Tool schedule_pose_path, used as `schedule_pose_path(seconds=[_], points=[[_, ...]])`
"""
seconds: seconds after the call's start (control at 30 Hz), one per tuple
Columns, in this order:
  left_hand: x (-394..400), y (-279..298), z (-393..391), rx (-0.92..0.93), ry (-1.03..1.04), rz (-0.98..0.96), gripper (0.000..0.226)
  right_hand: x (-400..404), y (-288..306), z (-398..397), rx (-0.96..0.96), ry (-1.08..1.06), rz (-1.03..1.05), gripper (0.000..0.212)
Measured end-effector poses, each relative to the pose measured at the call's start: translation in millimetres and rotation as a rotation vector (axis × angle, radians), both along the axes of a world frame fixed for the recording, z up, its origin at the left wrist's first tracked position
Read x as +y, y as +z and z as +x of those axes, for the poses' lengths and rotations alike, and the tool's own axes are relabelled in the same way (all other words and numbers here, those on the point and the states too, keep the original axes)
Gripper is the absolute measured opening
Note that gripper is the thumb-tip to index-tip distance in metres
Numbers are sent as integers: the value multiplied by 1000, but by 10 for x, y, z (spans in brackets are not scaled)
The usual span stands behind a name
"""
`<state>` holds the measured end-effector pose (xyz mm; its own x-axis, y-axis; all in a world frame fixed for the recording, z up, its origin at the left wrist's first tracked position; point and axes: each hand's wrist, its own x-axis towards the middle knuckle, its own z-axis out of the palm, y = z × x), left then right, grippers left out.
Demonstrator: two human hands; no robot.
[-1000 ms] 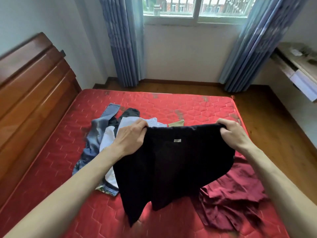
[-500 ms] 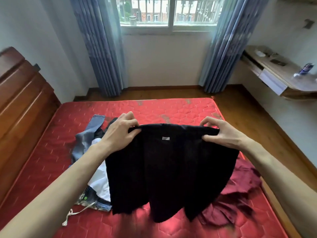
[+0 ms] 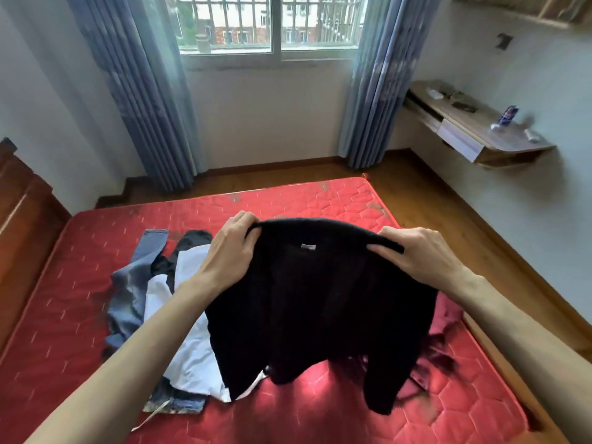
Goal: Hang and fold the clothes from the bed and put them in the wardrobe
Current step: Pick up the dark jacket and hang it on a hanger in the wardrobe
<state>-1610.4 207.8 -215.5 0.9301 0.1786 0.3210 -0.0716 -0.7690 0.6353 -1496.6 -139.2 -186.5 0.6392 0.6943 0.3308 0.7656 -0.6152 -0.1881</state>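
Left hand [image 3: 232,254] and right hand [image 3: 419,254] are each gripping the top edge of a black garment [image 3: 317,302], holding it spread above the red mattress [image 3: 320,200], likely for folding; jeans [image 3: 134,283] and white shirt [image 3: 189,315] are lying left.

Soft daylight from the barred glass window [image 3: 269,24] at the far wall; room evenly bright. Wide-angle bending along the blue pleated curtains [image 3: 134,91] and frame edges. Motion blur on the black garment's lower hem [image 3: 378,398]. Faint shadow on the red quilted mattress [image 3: 320,408].
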Motion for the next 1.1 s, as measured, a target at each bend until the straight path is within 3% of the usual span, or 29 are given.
schedule_pose_path(seconds=[0.17,0.27,0.37,0.7,0.93,1.1], points=[[-234,37,151,16,-60,-46,11,-101,77,-32,66,-114,133,19],[-372,114,228,13,-208,-16,7,-219,121,-65,161,-229,283,16],[-474,201,293,-11,-363,59,23,-403,198,-125,265,-316,338,21],[-1111,261,491,-136,-384,245,9,-1296,490,-480,205,-259,115,19],[-2159,522,434,-150,-537,168,12,-2117,691,-985,173,-546,77,27],[-2889,649,377,-212,-591,130,11,-2774,869,-1526,134,-617,45,36]])
